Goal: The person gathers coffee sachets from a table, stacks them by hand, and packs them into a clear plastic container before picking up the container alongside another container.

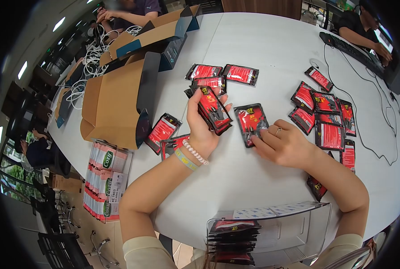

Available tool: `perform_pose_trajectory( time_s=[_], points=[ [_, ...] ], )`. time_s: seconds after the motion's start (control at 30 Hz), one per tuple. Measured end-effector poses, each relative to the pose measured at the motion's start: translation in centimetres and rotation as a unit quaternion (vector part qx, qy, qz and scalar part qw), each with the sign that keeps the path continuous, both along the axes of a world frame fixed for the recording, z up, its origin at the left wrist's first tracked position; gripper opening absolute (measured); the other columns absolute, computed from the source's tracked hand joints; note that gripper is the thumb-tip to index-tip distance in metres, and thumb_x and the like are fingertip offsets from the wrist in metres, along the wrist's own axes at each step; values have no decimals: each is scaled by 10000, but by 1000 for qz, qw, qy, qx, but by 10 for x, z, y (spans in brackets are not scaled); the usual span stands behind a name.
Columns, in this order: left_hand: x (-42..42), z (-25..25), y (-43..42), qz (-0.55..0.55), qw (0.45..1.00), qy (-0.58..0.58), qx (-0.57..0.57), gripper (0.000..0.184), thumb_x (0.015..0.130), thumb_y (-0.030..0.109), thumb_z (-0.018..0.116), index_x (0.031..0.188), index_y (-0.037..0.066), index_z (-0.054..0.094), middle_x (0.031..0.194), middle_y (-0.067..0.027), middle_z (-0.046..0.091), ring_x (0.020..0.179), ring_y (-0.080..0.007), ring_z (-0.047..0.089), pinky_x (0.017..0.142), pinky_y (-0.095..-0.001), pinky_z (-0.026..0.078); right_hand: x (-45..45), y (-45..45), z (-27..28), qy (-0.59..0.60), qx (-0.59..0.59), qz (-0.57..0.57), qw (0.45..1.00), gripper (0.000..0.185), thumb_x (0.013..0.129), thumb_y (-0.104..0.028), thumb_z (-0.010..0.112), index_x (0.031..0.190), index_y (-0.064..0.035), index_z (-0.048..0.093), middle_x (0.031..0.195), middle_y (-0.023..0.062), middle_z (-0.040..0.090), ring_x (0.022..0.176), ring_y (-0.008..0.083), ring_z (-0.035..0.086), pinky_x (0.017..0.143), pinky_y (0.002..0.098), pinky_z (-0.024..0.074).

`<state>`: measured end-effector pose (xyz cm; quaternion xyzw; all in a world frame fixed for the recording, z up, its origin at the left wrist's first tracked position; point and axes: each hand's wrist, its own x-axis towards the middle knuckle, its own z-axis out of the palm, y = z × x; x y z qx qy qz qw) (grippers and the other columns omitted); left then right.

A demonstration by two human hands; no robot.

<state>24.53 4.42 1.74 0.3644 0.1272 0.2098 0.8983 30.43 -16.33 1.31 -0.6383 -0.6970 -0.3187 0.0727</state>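
Note:
My left hand [203, 130] holds a small stack of red and black packets [214, 110], fingers wrapped round it. To its right, my right hand [287, 143] pinches the lower edge of a single red and black packet [250, 117]. More packets [241, 74] lie beyond my left hand, and others [163, 130] are beside my left wrist. Several packets [330, 136] are spread in an overlapping group to the right of my right hand. Near my body, a clear plastic holder [294, 231] has a row of the same packets [233, 242] in its left part.
Open cardboard boxes [115, 101] and white cables [92, 56] line the left side. A clear box of Cozy sachets [103, 184] stands at the left edge. A keyboard [352, 54] with a thin black cable is at the upper right. People sit at the far side.

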Motion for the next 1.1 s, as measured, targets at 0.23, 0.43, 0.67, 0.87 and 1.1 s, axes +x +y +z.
perform_pose_trajectory(
  time_s=[0.23, 0.43, 0.67, 0.87, 1.1],
  points=[
    [-4, 5, -17, -23, 998, 11, 65, 435, 947, 408, 503, 1316, 213, 378, 1167, -58, 519, 1139, -240, 528, 938, -479, 474, 7, -4, -2, 213, 131, -42, 967, 205, 767, -11, 641, 959, 18, 577, 669, 90, 570, 493, 206, 564, 431, 297, 441],
    [-6, -4, -20, -157, 957, 2, 246, 553, 936, 201, 560, 1376, 204, 225, 1178, -61, 428, 1172, -241, 487, 926, -437, 474, 0, 0, 0, 204, 136, 50, 968, 234, 724, 51, 647, 935, 27, 548, 951, 185, 664, 540, 231, 607, 447, 304, 497],
    [-10, 3, -24, -291, 954, 11, 71, 548, 968, 312, 498, 1418, 195, 208, 1268, -119, 460, 1160, -230, 521, 981, -418, 456, 1, 0, 3, 74, 129, 89, 985, 268, 676, -68, 698, 883, 20, 550, 1122, 230, 619, 719, 257, 655, 617, 318, 578],
    [-11, -3, -30, -310, 940, -15, 145, 576, 964, 358, 501, 1413, 144, 212, 1303, -124, 439, 1207, -192, 459, 964, -352, 439, -7, 2, 15, 134, 93, 55, 985, 494, 606, -284, 795, 899, 26, 546, 1129, 242, 574, 941, 368, 603, 784, 426, 544],
    [-12, -6, -34, -288, 923, -66, 245, 673, 905, 292, 607, 1387, 85, 186, 1183, -90, 451, 1105, -146, 461, 954, -303, 398, -4, 2, 15, 54, 75, 12, 996, 480, 756, -407, 675, 934, 17, 540, 1101, 225, 577, 966, 369, 575, 808, 497, 467]
  ],
)
